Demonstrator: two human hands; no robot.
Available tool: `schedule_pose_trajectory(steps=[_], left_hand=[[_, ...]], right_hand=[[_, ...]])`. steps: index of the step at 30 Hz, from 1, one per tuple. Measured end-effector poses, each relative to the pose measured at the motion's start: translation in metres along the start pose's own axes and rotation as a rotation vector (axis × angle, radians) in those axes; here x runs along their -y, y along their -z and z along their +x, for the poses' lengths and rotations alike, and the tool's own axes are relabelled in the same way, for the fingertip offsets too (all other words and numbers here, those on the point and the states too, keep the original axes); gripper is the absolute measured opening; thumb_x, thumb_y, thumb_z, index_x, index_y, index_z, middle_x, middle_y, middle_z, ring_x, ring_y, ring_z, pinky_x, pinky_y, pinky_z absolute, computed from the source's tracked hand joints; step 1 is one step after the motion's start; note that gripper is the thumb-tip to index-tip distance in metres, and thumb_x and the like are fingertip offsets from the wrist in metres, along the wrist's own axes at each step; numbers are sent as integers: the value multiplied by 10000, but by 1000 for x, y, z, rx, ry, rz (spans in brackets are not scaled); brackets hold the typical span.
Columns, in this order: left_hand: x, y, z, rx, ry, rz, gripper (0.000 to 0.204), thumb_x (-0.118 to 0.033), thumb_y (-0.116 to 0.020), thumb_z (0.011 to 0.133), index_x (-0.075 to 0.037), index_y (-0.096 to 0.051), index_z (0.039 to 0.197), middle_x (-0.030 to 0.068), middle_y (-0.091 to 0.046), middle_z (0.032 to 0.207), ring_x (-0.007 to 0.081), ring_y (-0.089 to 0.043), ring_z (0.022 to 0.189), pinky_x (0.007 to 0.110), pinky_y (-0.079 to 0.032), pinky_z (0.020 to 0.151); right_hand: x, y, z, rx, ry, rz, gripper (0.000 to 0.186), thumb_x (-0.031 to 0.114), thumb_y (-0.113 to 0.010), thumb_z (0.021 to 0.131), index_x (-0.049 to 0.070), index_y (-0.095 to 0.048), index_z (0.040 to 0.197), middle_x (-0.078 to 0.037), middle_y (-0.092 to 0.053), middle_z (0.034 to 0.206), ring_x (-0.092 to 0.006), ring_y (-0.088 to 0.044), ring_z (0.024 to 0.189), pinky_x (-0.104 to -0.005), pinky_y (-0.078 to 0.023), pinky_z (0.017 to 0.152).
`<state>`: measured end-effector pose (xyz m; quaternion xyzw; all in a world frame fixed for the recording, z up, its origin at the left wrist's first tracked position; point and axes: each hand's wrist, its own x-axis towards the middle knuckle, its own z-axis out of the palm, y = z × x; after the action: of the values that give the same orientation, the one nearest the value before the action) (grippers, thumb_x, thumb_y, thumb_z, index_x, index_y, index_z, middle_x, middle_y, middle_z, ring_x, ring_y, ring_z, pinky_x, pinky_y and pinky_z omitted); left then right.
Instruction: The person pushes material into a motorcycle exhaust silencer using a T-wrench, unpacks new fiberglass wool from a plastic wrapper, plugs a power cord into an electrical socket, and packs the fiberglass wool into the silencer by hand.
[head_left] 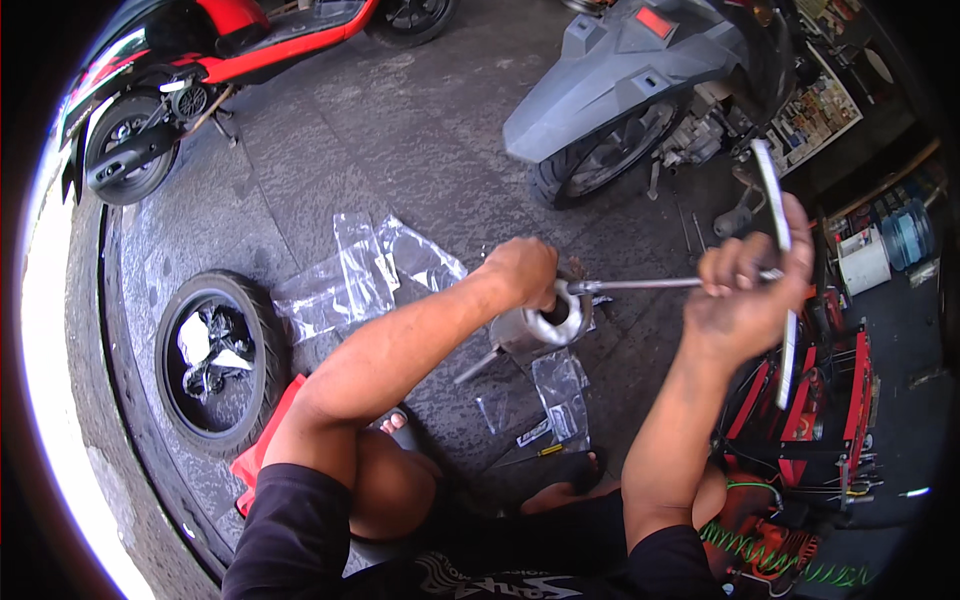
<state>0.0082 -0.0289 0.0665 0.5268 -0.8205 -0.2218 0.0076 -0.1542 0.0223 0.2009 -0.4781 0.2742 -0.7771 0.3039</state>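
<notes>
My right hand (750, 285) is closed around a T-handle wrench, where its long shaft (650, 284) meets the silver crossbar (775, 205). The shaft runs leftward, its tip against the upper rim of a silver metal cylinder (530, 335) with a round dark opening. My left hand (522, 272) is closed at the top of that cylinder, beside the wrench's tip; its fingertips are hidden behind the hand. A thin metal rod (478, 367) juts out from the cylinder's lower left. Clear plastic bags (345, 275) lie on the floor beyond my left forearm.
A tyre on its rim (265, 390) lies at the left with crumpled plastic inside. A red scooter (290, 55) and a grey scooter (610, 95) stand farther off. Red tool trays (790, 465) and a green coiled hose (740, 547) are at the right. A yellow-handled tool (552, 450) lies near my feet.
</notes>
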Motion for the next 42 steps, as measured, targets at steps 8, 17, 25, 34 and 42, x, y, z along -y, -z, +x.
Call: schedule_pose_trajectory(steps=[8,17,25,34,42], left_hand=[[-12,18,0,128,181,-8,439,-357,-766,777,-51,-753,1092,152,-745,1067,305,-717,1037,386,-585,865],[-10,13,6,110,254,-31,453,-409,-718,821,-35,-756,1073,173,-746,1051,319,-715,1035,398,-576,874],[-3,3,2,-4,296,-48,453,-401,-747,800,-41,-759,1074,192,-735,1080,330,-706,1052,405,-570,888],[-3,6,7,39,288,-75,450,-384,-733,799,-35,-753,1083,185,-736,1079,329,-703,1060,402,-571,888],[7,10,9,-87,228,-81,381,-402,-744,781,-92,-788,999,145,-756,1027,292,-731,994,408,-590,827]], right_hand=[[9,-2,-21,-49,-98,-10,562,423,-383,1032,-55,-535,1285,41,-233,501,-56,-201,357,-230,-190,334],[-12,0,-41,99,-162,72,559,397,-443,1006,-97,-541,1249,37,-249,515,-50,-194,384,-239,-193,348],[-19,-1,-29,136,-182,-26,517,402,-442,1007,-44,-564,1238,48,-240,541,-52,-215,397,-237,-205,368],[-7,-7,-7,175,-154,-169,500,345,-409,1010,-64,-555,1259,40,-233,536,-53,-221,399,-227,-202,370],[-27,-20,-9,189,-175,-91,460,335,-480,1011,-69,-628,1175,45,-314,585,-38,-292,453,-219,-257,408]])
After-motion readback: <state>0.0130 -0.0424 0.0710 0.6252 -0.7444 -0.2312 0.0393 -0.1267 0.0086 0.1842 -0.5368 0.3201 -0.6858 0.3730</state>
